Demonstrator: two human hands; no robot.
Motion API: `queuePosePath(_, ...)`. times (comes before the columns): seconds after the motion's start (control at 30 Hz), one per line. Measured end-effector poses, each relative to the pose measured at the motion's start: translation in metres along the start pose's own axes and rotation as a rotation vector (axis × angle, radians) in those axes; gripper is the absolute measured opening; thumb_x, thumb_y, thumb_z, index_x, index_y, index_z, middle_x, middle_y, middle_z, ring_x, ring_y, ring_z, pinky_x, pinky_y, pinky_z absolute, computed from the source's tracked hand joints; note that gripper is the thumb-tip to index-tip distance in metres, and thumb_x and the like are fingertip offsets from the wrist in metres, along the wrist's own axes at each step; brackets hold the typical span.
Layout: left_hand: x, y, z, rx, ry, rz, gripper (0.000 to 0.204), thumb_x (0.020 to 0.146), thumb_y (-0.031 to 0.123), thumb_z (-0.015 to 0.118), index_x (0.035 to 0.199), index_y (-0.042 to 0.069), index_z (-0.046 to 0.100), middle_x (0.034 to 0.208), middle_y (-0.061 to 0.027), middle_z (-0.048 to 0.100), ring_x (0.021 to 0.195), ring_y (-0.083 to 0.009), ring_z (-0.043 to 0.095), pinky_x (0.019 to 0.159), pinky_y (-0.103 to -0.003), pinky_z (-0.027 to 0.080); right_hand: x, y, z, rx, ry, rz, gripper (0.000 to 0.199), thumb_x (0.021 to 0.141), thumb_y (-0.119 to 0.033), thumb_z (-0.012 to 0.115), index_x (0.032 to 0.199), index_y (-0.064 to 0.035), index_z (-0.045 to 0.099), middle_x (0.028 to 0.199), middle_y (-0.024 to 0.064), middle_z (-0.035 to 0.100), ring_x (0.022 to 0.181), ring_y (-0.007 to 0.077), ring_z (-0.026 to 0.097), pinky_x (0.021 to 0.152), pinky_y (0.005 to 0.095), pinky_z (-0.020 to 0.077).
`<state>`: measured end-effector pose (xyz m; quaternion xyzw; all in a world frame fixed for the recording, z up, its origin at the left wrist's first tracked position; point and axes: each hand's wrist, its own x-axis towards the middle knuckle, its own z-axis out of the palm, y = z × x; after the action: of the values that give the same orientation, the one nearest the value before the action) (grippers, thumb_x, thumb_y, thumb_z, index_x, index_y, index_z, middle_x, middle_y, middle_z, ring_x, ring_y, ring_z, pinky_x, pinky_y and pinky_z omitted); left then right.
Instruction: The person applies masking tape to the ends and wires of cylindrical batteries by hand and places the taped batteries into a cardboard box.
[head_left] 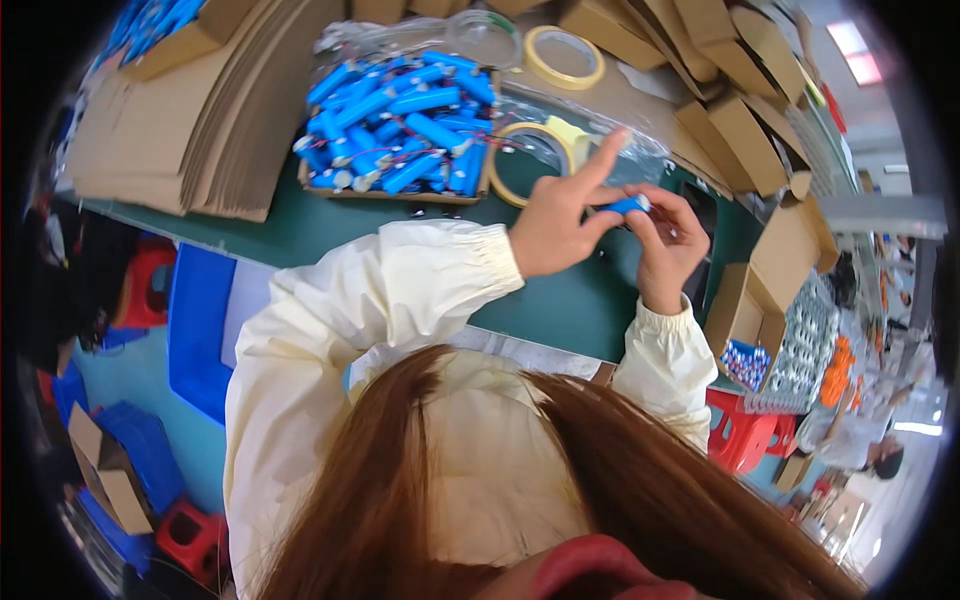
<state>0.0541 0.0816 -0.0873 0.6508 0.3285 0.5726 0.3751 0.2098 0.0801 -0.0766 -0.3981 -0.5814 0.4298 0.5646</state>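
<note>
Nearest the camera, long reddish-brown hair (pixel 600 470) is falling over the person's cream work coat (pixel 330 350), whose sleeves are reaching up toward the green counter (pixel 570 300).

Above that, both hands are meeting over the counter. The left hand (pixel 555 225) is closing thumb and middle fingers on one end of a blue cylindrical battery cell (pixel 628 205), while its index finger is sticking straight up and away, free of the cell. The right hand (pixel 668 240) is curling around the other end, its fingertips pinching the cell's pale cap. The cell is lying roughly level between the two hands, held clear above the counter, its long axis running left to right and tilting slightly upward toward the right, with the white-tipped end pointing at the right hand.

Just behind the hands, a yellow tape roll (pixel 530 160) is lying flat on the counter, touching a crumpled clear plastic bag (pixel 640 150). Left of that, a shallow cardboard tray (pixel 400 190) is carrying a heap of blue cells (pixel 400 120) with thin red wires, lying in mixed directions. Further back, a second tape roll (pixel 565 55) is resting near folded cartons (pixel 700 40). A stack of flat cardboard sheets (pixel 180 120) is spreading along the far left of the counter. At the right edge, an open carton (pixel 760 300) is sitting beside the counter, with more blue cells inside.
</note>
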Motion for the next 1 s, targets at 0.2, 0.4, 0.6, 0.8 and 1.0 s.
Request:
queuePosePath(0.2, 0.004, 0.000, -0.004, -0.067, -0.043, -0.115, 0.085, 0.073, 0.010, 0.069, 0.141, 0.008, 0.019, 0.098, -0.0168, 0.065, 0.086, -0.0246, 0.065, 0.084, -0.030, 0.045, 0.005, -0.008, -0.001, -0.066, 0.154, -0.162, 0.018, 0.074, 0.008, 0.061, 0.091, 0.0029, 0.056, 0.095, 0.0161, 0.062, 0.082, 0.0164, 0.060, 0.075, 0.0264, 0.0486)
queuePosePath(0.4, 0.006, -0.010, 0.000, -0.044, -0.058, -0.170, 0.077, 0.073, 0.011, 0.067, 0.138, 0.004, 0.025, 0.084, -0.0141, 0.066, 0.070, -0.0214, 0.064, 0.068, -0.029, 0.050, 0.012, -0.041, 0.034, -0.113, 0.142, -0.359, 0.019, 0.076, 0.006, 0.062, 0.093, 0.0043, 0.055, 0.095, 0.0171, 0.061, 0.086, 0.0203, 0.060, 0.077, 0.0299, 0.0491)
queuePosePath(0.6, 0.005, -0.037, 0.014, 0.074, 0.039, 0.033, 0.053, 0.072, 0.011, 0.061, 0.122, 0.000, 0.046, 0.077, -0.0180, 0.064, 0.070, -0.0348, 0.062, 0.065, -0.041, 0.048, 0.043, -0.061, 0.086, -0.354, -0.187, -0.367, 0.022, 0.068, 0.003, 0.067, 0.090, 0.0033, 0.063, 0.088, 0.0094, 0.065, 0.079, 0.0142, 0.060, 0.073, 0.0250, 0.0474)
queuePosePath(0.8, 0.004, -0.035, 0.015, 0.070, 0.048, 0.037, 0.016, 0.072, 0.014, 0.058, 0.079, -0.001, 0.058, 0.073, -0.0223, 0.060, 0.068, -0.0403, 0.057, 0.060, -0.047, 0.044, 0.078, -0.050, 0.113, -0.351, -0.222, -0.430, 0.019, 0.069, -0.002, 0.069, 0.088, 0.0011, 0.064, 0.079, 0.0056, 0.065, 0.070, 0.0109, 0.060, 0.067, 0.0234, 0.0479)
queuePosePath(1.0, 0.006, -0.027, 0.008, 0.006, 0.073, 0.046, 0.020, 0.071, 0.017, 0.061, 0.080, -0.001, 0.058, 0.075, -0.0233, 0.059, 0.070, -0.0413, 0.057, 0.061, -0.046, 0.045, 0.104, -0.041, 0.134, -0.488, -0.270, -0.525, 0.019, 0.072, -0.001, 0.068, 0.090, 0.0002, 0.064, 0.082, 0.0038, 0.065, 0.071, 0.0089, 0.058, 0.068, 0.0211, 0.0459)
